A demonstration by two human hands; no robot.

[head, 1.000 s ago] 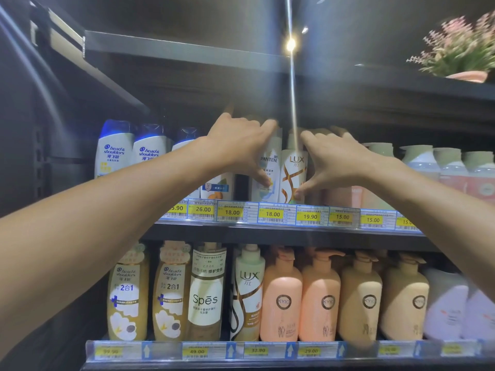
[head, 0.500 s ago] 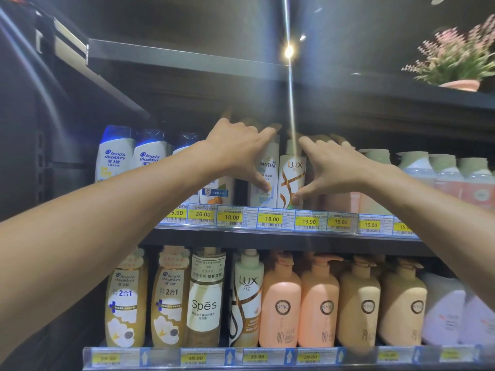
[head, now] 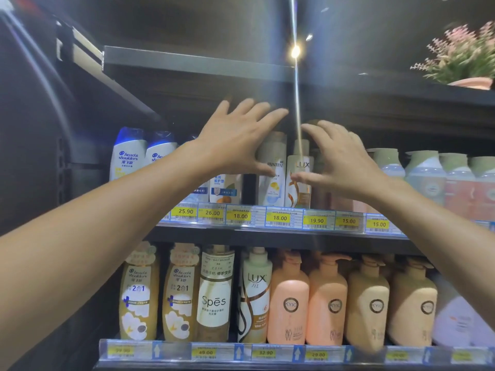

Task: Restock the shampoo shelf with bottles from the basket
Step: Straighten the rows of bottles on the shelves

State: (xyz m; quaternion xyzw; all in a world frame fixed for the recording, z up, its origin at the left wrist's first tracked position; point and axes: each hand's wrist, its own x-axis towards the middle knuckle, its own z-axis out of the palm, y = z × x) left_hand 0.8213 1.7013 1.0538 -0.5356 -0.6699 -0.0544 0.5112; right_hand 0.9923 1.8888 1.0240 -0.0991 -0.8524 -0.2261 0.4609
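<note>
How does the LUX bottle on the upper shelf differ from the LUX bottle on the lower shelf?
The upper LUX bottle has a plain cap; the lower LUX bottle has a pale green pump top. The upper one looks shorter and slimmer than the lower one. The right hand partly covers the upper one; nothing covers the lower one. Both stand upright, white with a brown-gold swirl.

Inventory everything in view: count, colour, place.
Head & Shoulders bottles: two, white, blue caps, upper left
Pantene bottle: one, white, upper middle
small LUX bottle: one, white-gold, beside Pantene
green-capped bottles: four, pale, upper right
Head & Shoulders 2-in-1 bottles: two, gold, lower left
Spes bottle: one, white-gold, lower shelf
tall LUX bottle: one, white-gold, lower middle
KYIO pump bottles: two peach, two beige, lower right
price tags: many, yellow, shelf edges
potted plant: one, pink-flowered, top right
left hand: open, by Pantene
right hand: open, by small LUX
</note>
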